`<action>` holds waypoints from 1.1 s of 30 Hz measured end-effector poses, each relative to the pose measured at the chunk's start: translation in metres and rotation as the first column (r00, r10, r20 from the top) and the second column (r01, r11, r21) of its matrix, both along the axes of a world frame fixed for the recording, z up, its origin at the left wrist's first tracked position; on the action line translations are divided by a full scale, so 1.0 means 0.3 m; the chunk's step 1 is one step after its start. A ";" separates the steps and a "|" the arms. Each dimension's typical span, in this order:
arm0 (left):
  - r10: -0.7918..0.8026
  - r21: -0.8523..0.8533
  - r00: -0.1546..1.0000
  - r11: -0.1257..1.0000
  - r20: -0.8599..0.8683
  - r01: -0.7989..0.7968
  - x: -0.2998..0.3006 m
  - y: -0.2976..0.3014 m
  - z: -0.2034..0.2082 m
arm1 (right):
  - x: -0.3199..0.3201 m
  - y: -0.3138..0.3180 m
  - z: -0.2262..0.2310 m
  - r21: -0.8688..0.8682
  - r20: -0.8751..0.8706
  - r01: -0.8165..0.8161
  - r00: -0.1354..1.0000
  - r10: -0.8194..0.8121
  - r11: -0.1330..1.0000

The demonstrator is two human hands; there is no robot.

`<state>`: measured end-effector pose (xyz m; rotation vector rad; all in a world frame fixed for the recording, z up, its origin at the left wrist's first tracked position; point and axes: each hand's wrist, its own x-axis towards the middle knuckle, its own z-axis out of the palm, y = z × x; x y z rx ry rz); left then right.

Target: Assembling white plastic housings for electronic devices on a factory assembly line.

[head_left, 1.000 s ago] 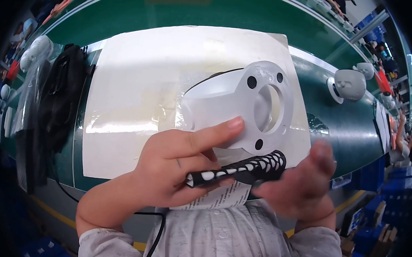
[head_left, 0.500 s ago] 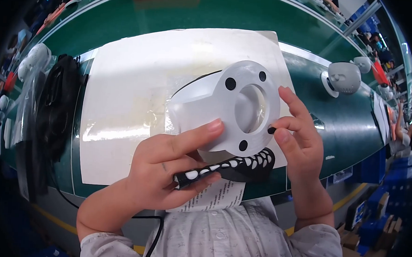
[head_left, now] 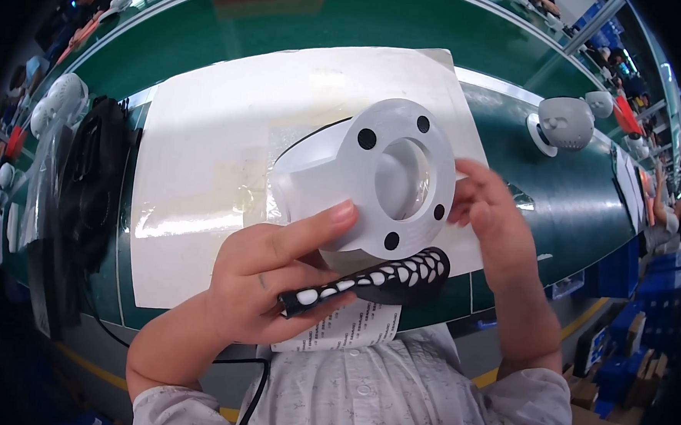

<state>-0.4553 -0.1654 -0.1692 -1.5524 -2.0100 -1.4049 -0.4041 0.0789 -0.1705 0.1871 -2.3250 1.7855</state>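
We find the green table [head_left: 507, 121] carrying a white board [head_left: 207, 113]. Above the board is the white housing [head_left: 319, 184], tilted, its ring-shaped face [head_left: 445, 176] turned up toward us; we cannot tell whether it rests or is held clear. The left hand [head_left: 252, 285] lays an index finger on the housing, its other fingers gripping a curled black sheet [head_left: 409, 293] with white ovals. The right hand [head_left: 494, 213] is blurred beside the ring, fingers loosely curled; we cannot tell whether they hold anything. We count four round black pads [head_left: 367, 139] on the ring.

We judge slipping the chief risk: one hand steadies the housing and grips the sheet together. Should the pads be adhesive, weak pressing could let an edge lift.
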 end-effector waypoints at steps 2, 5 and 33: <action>-0.064 -0.064 0.998 0.996 -0.017 0.063 -0.018 -0.019 0.002 | -0.026 -0.016 0.020 -0.513 0.377 -0.081 0.873 0.309 0.854; -0.081 -0.057 0.995 0.995 -0.056 0.078 -0.022 -0.034 -0.010 | -0.067 -0.019 0.044 -0.557 0.266 -0.075 0.927 0.263 0.827; 0.169 -0.054 0.732 0.983 0.660 -0.178 -0.013 -0.083 -0.098 | -0.343 0.323 -0.294 0.593 -0.228 0.412 0.910 -0.346 0.692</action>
